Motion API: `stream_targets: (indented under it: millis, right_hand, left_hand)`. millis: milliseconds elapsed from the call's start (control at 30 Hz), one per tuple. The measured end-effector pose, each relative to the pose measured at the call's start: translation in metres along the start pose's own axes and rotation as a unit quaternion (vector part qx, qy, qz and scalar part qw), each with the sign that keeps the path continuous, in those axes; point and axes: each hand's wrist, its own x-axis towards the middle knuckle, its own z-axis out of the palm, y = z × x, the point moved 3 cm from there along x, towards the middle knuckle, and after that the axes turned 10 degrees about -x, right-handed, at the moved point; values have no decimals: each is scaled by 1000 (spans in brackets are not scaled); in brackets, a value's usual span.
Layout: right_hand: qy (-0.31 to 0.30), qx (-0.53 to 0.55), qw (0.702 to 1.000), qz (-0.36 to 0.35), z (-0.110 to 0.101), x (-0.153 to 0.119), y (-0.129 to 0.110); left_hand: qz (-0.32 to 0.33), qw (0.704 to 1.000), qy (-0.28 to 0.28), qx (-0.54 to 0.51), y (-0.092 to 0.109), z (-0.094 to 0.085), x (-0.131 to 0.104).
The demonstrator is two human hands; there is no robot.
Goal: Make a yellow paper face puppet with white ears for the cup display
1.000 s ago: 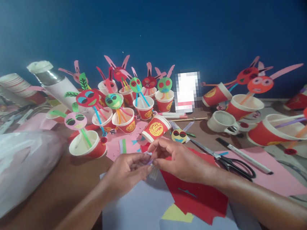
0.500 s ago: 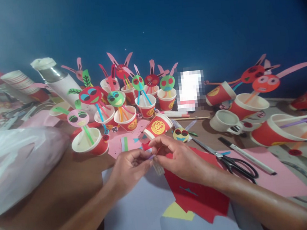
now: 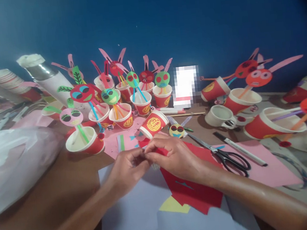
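My left hand (image 3: pixel 127 168) and my right hand (image 3: pixel 176 154) meet over the work surface, fingertips pinched together. What lies between them is small and mostly covered by the fingers. A whitish ribbed piece (image 3: pixel 155 166) shows just below the fingertips; whether it is held I cannot tell. Under my right hand lies a jagged red paper sheet (image 3: pixel 195 188). Pale bluish paper (image 3: pixel 127 208) spreads under both wrists, with a yellow paper scrap (image 3: pixel 174 205) on it. Just beyond the hands are a tipped paper cup (image 3: pixel 154 125) and a yellow cut-out face (image 3: pixel 176 131).
Black-handled scissors (image 3: pixel 232 160) and a marker (image 3: pixel 240 148) lie to the right, by pink paper (image 3: pixel 275 168). A white mug (image 3: pixel 220 117) stands behind them. Several cups with paper-faced straw figures (image 3: pixel 140 103) line the back. At left are a plastic bag (image 3: pixel 20 167) and flask (image 3: pixel 55 84).
The view has shifted slightly, so most things sit a little further left and up. Both hands stay together; the purple and red bits seen between the fingertips are now hidden.
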Motion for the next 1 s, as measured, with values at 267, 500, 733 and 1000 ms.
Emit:
stream_targets:
  millis: [267, 500, 733, 1000]
  right_hand:
    - [5, 45, 999, -7, -1, 0, -1]
    - [-25, 52, 998, 14, -1, -2, -6]
    - [-8, 143, 988, 61, -11, 1, 3]
    - [-31, -33, 998, 44, -3, 0, 8]
  left_hand:
    - [1, 1000, -27, -4, -9, -1, -2]
    - [19, 999, -35, 36, -6, 4, -3]
    - [40, 999, -6, -24, 3, -13, -6]
    - [-20, 971, 77, -227, -4, -37, -12]
